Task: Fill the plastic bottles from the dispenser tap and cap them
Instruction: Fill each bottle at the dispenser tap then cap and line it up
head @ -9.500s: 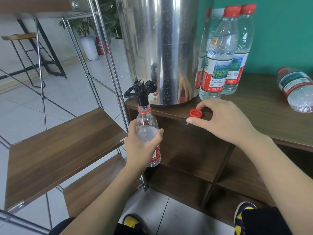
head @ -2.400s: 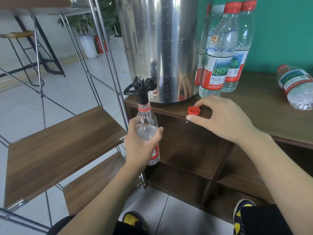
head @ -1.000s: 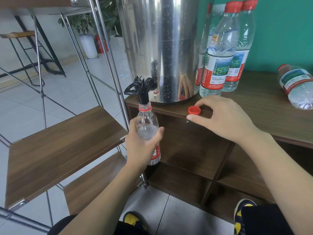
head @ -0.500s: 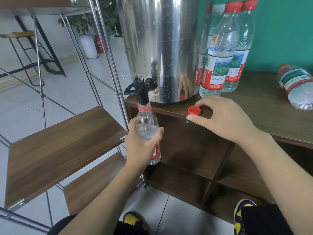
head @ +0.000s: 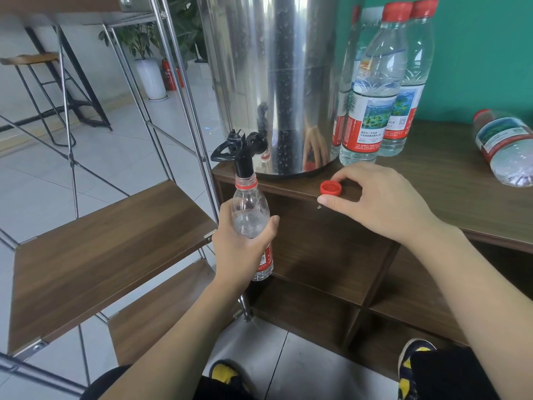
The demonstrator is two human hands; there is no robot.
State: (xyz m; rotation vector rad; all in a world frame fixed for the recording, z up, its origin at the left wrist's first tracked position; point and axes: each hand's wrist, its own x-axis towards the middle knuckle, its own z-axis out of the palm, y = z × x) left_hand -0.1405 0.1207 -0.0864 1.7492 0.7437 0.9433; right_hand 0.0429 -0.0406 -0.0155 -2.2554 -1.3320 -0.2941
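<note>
We see our left hand wrapped around a clear, red-labelled bottle, its uncapped mouth up against the black tap, while our right hand's loosely curled fingers rest beside the red cap at the cabinet's front edge.

Dispenser on cabinet top, tap over front-left edge.
Bottle under tap, in left hand. Cap on top, just R of tap, touching right hand. Standing bottles R of dispenser; lying bottle far R. Shelf rack L of cabinet.
</note>
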